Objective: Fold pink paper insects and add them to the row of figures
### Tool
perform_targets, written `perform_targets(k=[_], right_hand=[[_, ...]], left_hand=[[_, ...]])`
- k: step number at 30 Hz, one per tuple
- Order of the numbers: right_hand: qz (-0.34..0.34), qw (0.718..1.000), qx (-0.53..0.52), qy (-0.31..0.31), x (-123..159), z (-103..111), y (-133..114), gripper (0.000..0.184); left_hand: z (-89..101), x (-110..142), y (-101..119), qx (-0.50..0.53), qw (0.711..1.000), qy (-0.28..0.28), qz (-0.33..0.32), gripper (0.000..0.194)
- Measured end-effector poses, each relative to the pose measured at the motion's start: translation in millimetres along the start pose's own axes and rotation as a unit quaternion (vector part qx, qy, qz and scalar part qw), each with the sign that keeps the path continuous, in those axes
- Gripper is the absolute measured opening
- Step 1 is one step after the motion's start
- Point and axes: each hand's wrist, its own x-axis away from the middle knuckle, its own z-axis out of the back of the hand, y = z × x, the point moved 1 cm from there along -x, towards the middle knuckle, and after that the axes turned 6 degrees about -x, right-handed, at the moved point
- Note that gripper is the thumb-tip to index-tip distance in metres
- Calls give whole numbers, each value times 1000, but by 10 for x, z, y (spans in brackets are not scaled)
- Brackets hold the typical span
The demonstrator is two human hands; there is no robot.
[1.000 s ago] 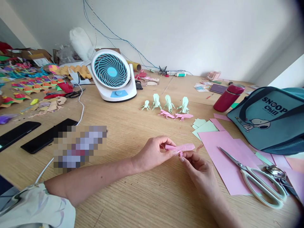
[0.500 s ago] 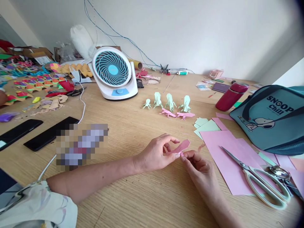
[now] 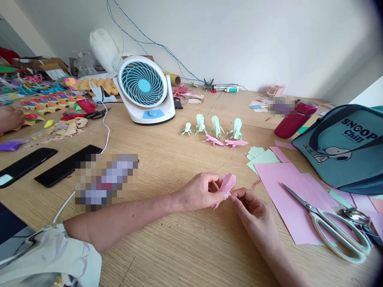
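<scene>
A folded pink paper figure (image 3: 228, 183) with thin legs is held just above the wooden table. My left hand (image 3: 200, 193) grips it from the left, thumb in front and fingers behind. My right hand (image 3: 250, 209) pinches its lower right side between thumb and forefinger; the exact bit held is hidden by the fingertips. Farther back stand several pale green paper figures (image 3: 216, 126) of a similar insect-like shape. Two more pink paper figures (image 3: 236, 143) lie just in front of them.
To the right are pink paper sheets (image 3: 278, 199), green paper pieces (image 3: 259, 158), white-handled scissors (image 3: 338, 231), a red bottle (image 3: 295, 120) and a teal bag (image 3: 344, 151). A fan (image 3: 143, 85) stands behind. Black phones (image 3: 67, 165) lie left, near another person's hand (image 3: 11, 118).
The pink paper figure has turned in my hands, its broad end now pointing up and its legs showing below. At far left, the other person's hand has come further into view.
</scene>
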Motion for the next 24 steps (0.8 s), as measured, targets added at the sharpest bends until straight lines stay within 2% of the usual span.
perform_targets(k=[7,11,19,24], right_hand=[[-1,1000,8,-10,7,-9,33,24],[31,999,-6,-8,21,-45,63,16],[129,987,83,51,59,-46,43,7],[148,984,88,46,54,-39,39,5]], left_hand=[[-28,31,12,-10,1000,20,8,19],[-14,28,18,20,1000,1,9,19],[-7,11,-7,26,999,-6,22,18],[-12,18,-16,17,1000,-4,15,19]])
